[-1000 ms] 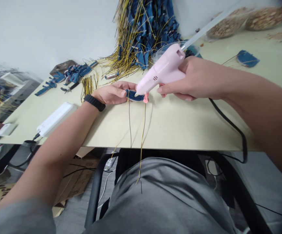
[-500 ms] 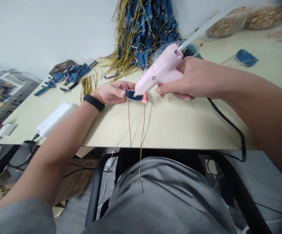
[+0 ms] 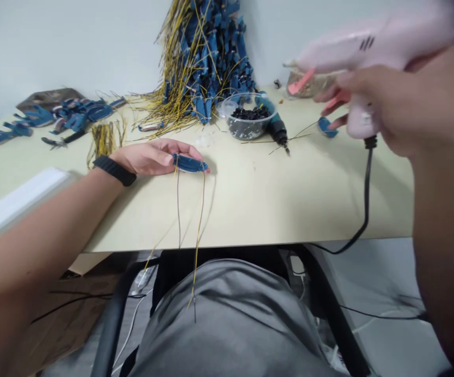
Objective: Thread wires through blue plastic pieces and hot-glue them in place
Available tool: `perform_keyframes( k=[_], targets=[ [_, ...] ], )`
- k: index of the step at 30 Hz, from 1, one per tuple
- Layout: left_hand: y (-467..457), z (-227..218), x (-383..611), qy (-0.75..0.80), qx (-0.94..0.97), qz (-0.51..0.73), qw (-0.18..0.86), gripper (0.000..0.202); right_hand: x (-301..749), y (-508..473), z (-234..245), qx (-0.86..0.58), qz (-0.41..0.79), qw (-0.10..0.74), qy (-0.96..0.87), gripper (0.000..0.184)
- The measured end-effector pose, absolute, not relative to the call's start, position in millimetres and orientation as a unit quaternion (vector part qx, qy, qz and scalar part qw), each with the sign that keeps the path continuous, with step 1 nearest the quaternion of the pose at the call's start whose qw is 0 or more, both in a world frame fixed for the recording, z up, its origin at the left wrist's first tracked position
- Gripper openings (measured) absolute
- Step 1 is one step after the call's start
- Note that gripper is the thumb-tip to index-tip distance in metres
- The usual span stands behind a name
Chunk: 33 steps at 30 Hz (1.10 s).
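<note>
My left hand (image 3: 148, 157) lies on the table (image 3: 270, 199) with its fingers pinching a small blue piece (image 3: 190, 164). Thin yellow and black wires (image 3: 199, 220) run from that piece over the table's front edge onto my lap. My right hand (image 3: 403, 99) is raised at the upper right, wrapped round the grip of a pink glue gun (image 3: 368, 44). Its nozzle points left, well above and to the right of the blue piece. A black cord (image 3: 366, 183) hangs from the gun's handle and drops past the table edge.
A tall heap of blue pieces with yellow wires (image 3: 203, 63) leans at the wall. A clear bowl of dark bits (image 3: 250, 120) and a small rotary tool (image 3: 279, 132) stand behind. More blue pieces (image 3: 70, 112), cut wires (image 3: 103, 139) and a white strip (image 3: 19, 196) lie left.
My right hand has lifted the glue gun off the blue piece and swung it up and to the right. The view has shifted too. My left hand still holds the piece.
</note>
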<state>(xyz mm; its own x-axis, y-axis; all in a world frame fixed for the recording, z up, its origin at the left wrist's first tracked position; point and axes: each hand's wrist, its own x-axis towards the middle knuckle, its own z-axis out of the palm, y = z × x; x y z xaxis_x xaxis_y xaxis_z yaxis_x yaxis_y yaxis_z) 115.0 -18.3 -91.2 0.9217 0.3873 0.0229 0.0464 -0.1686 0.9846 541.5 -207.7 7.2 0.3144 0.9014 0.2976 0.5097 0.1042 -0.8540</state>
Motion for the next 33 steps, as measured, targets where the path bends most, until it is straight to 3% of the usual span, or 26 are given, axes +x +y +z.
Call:
perform_keyframes(
  k=[3,6,9,13,16,22,28,33],
  targets=[
    [-13,-93,115,0.14,0.743,0.117,0.644,0.077,556,-225,-5,-0.779,0.02,0.452,-0.434,0.012],
    [-8,-94,114,0.151,0.741,0.1,0.647,0.076,572,-236,-24,-0.842,0.004,0.402,-0.359,0.013],
    [-4,-95,111,0.172,0.74,0.095,0.643,0.081,598,-243,-44,-0.861,-0.015,0.384,-0.333,0.025],
    [-3,-97,109,0.183,0.735,0.089,0.647,0.085,628,-257,-60,-0.889,-0.025,0.313,-0.334,0.011],
    [-6,-95,109,0.195,0.732,0.095,0.646,0.082,634,-265,-63,-0.886,-0.004,0.308,-0.347,0.008],
    [-11,-90,106,0.205,0.744,0.1,0.628,0.07,630,-261,-59,-0.898,0.018,0.307,-0.314,0.031],
    [-2,-100,105,0.176,0.735,0.093,0.648,0.092,633,-261,-54,-0.905,0.014,0.231,-0.357,0.04],
    [-8,-94,113,0.199,0.737,0.101,0.638,0.078,655,-284,-66,-0.895,-0.052,0.217,-0.386,0.05]
  ],
)
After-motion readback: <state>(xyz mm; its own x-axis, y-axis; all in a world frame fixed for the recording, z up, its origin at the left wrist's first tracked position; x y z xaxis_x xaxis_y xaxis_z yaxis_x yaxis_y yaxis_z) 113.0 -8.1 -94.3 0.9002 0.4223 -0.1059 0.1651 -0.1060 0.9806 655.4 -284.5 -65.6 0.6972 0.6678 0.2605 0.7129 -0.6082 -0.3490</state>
